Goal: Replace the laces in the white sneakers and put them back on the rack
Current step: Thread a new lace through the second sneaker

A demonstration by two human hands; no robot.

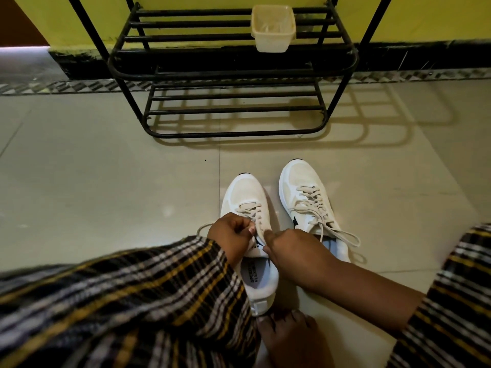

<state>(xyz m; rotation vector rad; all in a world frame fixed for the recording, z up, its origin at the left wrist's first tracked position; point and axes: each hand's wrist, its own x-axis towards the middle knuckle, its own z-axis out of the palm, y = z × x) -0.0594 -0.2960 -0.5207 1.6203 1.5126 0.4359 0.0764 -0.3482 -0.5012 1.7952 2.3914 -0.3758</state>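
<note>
Both hands, left hand (230, 235) and right hand (288, 249), on near sneaker's (248, 197) lace (259, 225).

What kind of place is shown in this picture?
Probably a home entryway or hallway: a black metal shoe rack stands against a yellow wall on a tiled floor, with a pair of white sneakers before it.

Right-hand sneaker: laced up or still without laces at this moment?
Laced. The right-hand sneaker shows a lace criss-crossing its eyelets, with loose ends trailing past its opening onto the floor. Whether they are knotted cannot be told.
</note>
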